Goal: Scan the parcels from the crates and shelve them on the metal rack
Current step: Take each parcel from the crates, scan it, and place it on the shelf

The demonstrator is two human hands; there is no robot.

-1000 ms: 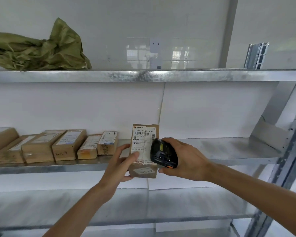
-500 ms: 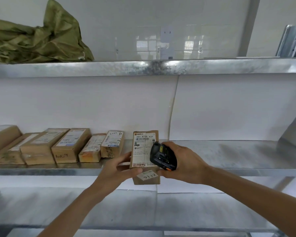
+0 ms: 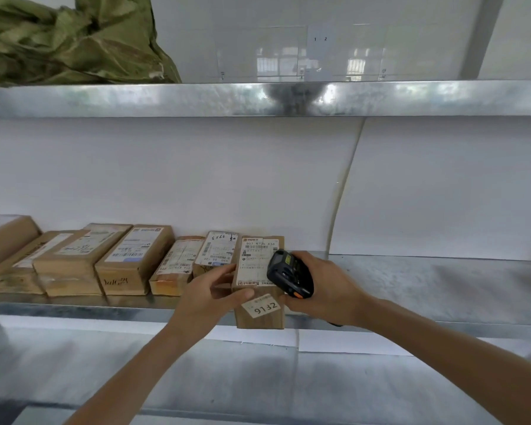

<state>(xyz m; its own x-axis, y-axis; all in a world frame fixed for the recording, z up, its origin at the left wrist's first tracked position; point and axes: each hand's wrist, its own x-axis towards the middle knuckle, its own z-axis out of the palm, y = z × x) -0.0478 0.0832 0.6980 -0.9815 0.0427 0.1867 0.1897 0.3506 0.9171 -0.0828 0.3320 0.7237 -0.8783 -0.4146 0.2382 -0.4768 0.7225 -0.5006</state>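
Note:
A brown cardboard parcel [image 3: 259,314] with a white shipping label and a small sticker reading 9132 is held at the front edge of the middle shelf [image 3: 442,283] of the metal rack. My left hand [image 3: 210,294] grips its left side, thumb on the front face. My right hand [image 3: 328,289] holds a black handheld scanner [image 3: 290,276] with an orange button against the parcel's right side. A row of several labelled cardboard parcels [image 3: 129,262] lies on the same shelf to the left; the nearest one [image 3: 216,250] stands just beside the held parcel.
A crumpled green woven sack [image 3: 74,41] lies on the top shelf [image 3: 258,99] at the left. A lower shelf [image 3: 258,378] runs beneath. White wall panels back the rack. The middle shelf's right part is bare metal.
The parcel has moved left and toward the shelf, close to the end of the parcel row. Both hands went with it, and the camera has come closer to the rack.

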